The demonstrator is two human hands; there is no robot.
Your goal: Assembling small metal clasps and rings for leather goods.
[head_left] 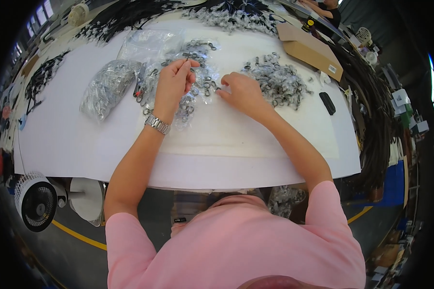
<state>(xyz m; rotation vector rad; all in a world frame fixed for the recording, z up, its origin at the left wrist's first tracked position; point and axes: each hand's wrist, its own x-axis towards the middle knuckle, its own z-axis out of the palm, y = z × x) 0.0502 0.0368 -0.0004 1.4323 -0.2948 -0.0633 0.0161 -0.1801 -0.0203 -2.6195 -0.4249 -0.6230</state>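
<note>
My left hand (174,83), with a metal watch on the wrist, is raised over a clear plastic sheet strewn with small dark metal clasps (200,72); its fingertips pinch one clasp. My right hand (242,91) rests on the white table (217,144) just right of that sheet, fingertips closed on a small clasp at the sheet's edge. A loose pile of silver-grey metal clasps (279,82) lies right behind the right hand.
A clear bag full of metal parts (108,86) lies at left. A brown cardboard box (311,48) and a small black device (327,102) sit at right. Black cords (130,14) heap along the far edge. A white fan (36,200) stands below left.
</note>
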